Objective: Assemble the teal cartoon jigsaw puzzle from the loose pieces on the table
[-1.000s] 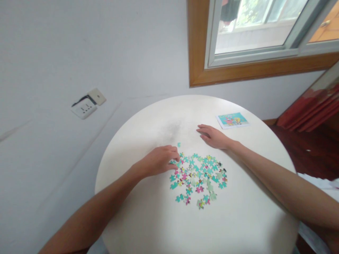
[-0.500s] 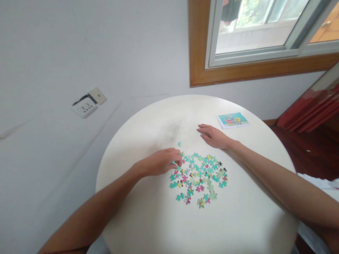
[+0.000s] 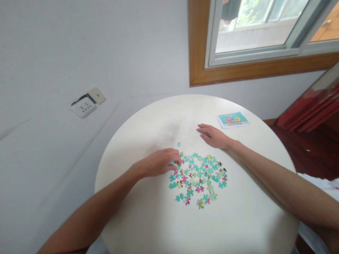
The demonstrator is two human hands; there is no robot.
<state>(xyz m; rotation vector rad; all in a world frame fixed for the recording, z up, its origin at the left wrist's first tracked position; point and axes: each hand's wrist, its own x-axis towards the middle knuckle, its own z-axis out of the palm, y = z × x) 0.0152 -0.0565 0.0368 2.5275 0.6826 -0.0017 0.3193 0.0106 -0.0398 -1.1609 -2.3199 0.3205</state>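
Loose jigsaw puzzle pieces (image 3: 200, 189), mostly teal with some pink, yellow and pale green, lie spread out on a round white table (image 3: 148, 218). At the left edge of this spread is my left hand (image 3: 165, 162), its fingers curled and thumb drawn in, closed on a teal puzzle piece (image 3: 178, 168) at the fingertips. My fingers partly cover the pieces there. Beyond them, one teal piece (image 3: 179, 144) lies apart. My right hand (image 3: 214, 136) rests on the table past the pieces, fingers stretched out and holding nothing.
A picture card (image 3: 233, 120) with cartoon figures lies near the table's far right edge, beyond my right hand. Behind the table are a white wall with a socket (image 3: 83, 107) and a wood-framed window (image 3: 197, 76). A red curtain (image 3: 312, 106) hangs at the right.
My left fingers and thumb have shifted very slightly at the edge of the pieces. My right hand has stayed in place.
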